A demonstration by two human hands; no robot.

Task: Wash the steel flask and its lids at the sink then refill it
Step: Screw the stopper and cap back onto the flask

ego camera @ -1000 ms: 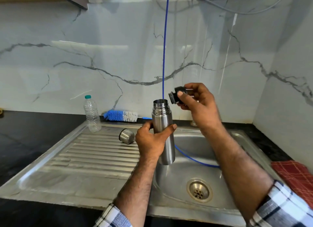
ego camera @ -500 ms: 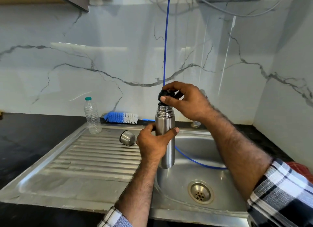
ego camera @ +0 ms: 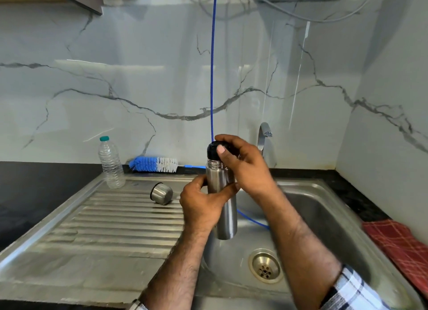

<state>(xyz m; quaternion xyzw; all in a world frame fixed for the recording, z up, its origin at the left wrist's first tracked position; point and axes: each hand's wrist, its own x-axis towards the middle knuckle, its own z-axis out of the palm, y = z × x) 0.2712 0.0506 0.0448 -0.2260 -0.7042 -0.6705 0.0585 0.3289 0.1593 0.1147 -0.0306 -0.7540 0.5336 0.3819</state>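
I've got the steel flask (ego camera: 221, 203) upright over the sink basin (ego camera: 324, 219), near its back edge, left hand (ego camera: 202, 207) wrapped round the upper body, thumb & fingers clenched on it. Right hand (ego camera: 243, 166) is curled over the black inner lid (ego camera: 214, 150), fingertips pinching it on the flask's neck; threads just below still show, so prob not fully screwed down yet. Flask is stiff, smooth metal, likely wet & slippery, so I'd grip mid-body w/ a full wrap, not the neck; if refilled it'll be heavier than it looks. Lid is small, hard plastic, best turned by its rim. The steel outer cap (ego camera: 161, 193) lies on its side on the drainboard (ego camera: 104, 221), near the back edge, apart from both hands. Vs. a sec ago: lid was held in the air beside the open mouth; half a sec ago it'd reached the mouth, now it's seated & my right hand has rolled over the top.
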